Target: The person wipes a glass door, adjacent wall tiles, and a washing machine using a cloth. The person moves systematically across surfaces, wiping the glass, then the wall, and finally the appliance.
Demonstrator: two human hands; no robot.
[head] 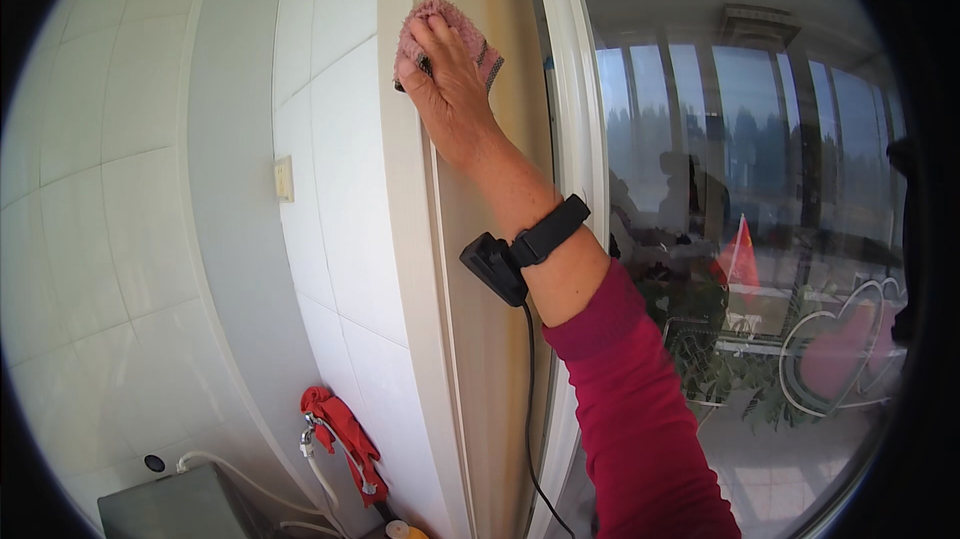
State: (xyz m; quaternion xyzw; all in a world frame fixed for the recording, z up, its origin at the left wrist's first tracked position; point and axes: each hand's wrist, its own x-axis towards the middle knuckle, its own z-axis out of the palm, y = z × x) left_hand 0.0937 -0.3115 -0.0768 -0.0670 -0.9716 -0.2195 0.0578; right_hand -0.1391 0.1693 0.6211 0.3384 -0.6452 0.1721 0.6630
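My right hand [450, 100] holds a folded pink terry cloth [469, 25] with a dark checked edge. The fingers press the cloth flat on the upper part of a cream door frame [480, 299]. A black strap [551, 231] with a small black box [495, 269] is fastened round my right forearm, and a black cable hangs down from the box. My left hand is out of view.
At right stands a glass pane [757, 186] in a white frame [581, 88]. On the left, a tiled wall [337, 186] bears a switch plate [283, 179]. Low down are a red cloth [345, 426] over a tap [306, 440], white hoses [240, 483] and a grey box-like unit [169, 509].
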